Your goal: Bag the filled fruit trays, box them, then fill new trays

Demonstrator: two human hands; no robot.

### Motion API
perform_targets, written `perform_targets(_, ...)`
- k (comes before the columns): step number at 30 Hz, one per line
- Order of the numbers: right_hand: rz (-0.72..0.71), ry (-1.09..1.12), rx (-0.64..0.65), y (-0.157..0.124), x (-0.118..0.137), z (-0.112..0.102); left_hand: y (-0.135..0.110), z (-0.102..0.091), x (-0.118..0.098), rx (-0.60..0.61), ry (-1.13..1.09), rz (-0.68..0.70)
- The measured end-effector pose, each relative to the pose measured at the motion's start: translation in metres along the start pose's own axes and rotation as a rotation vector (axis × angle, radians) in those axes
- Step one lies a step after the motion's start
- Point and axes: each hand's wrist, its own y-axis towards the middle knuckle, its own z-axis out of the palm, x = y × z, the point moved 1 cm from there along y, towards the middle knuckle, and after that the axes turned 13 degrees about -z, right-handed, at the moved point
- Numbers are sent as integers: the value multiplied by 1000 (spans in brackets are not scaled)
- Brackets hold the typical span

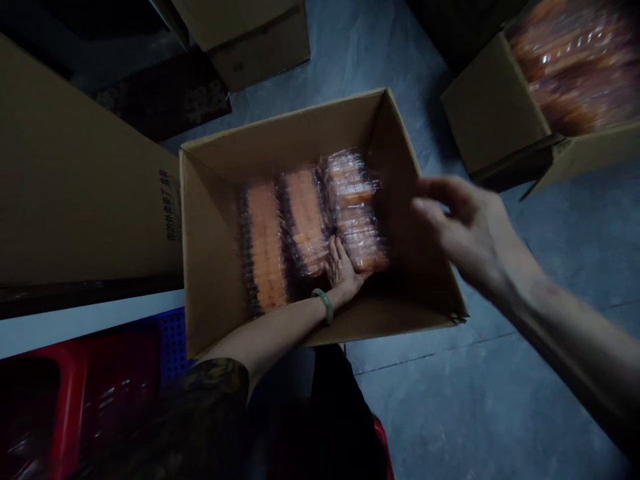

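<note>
Notably, the left hand (343, 268), open, pressed against clear-wrapped orange packs (305, 223) lying inside an open brown cardboard box (280, 143); the open right hand (473, 233) hovered empty near the box's right wall.

**Cartons and crates around a brown cardboard panel**

A large flat brown cardboard panel (75, 167) with dark printed characters fills the left side. Just below it runs a white board edge (75, 327), with a red plastic crate (70, 400) and a blue perforated plastic crate (173, 347) beneath. Beyond the panel lie a dark mat (165, 97) and a closed brown cardboard carton (255, 47). Well right of it, on grey tiled floor (320, 60), an open brown cardboard carton (493, 110) holds blurred orange packs in clear plastic (575, 67).
</note>
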Motion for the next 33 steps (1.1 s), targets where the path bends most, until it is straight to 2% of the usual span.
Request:
perform_targets(1,87,43,25,-20,3,-5,1,3,-2,7,32,0)
perform_targets(3,403,137,150,-56,-2,-6,2,5,-4,24,73,30)
perform_targets(5,704,209,276,-77,-16,1,-1,0,-2,41,97,73)
perform_targets(6,762,212,339,-80,-24,6,-3,-4,1,47,114,113)
perform_targets(7,740,179,415,-80,-32,12,-6,-10,4,50,138,172)
perform_targets(8,646,101,515,-77,-39,18,-9,-18,6,51,166,251)
perform_targets(11,238,-310,934,-65,-52,38,-10,-46,4,25,197,525)
perform_targets(13,104,-521,1207,-63,-55,52,3,-68,-10,-57,144,625)
perform_targets(15,72,-573,1373,-64,-54,65,29,-87,-34,-188,79,643)
perform_targets(17,46,-546,1417,-67,-53,76,59,-95,-63,-253,85,620)
perform_targets(18,24,-533,1432,-69,-53,80,71,-94,-75,-223,132,616)
perform_targets(20,-20,-511,1446,-74,-53,83,85,-82,-88,-85,277,622)
perform_targets(22,-69,-509,1433,-77,-53,83,82,-64,-84,-32,358,653)
perform_targets(25,-134,-519,1402,-80,-53,81,67,-38,-57,-41,353,683)
perform_targets(28,-137,-507,1389,-78,-51,81,69,-24,-38,-8,347,647)
perform_targets(31,-70,-472,1377,-77,-56,81,91,-23,-47,27,320,606)
perform_targets(33,73,-368,1285,-78,-65,81,101,-31,-59,66,295,625)
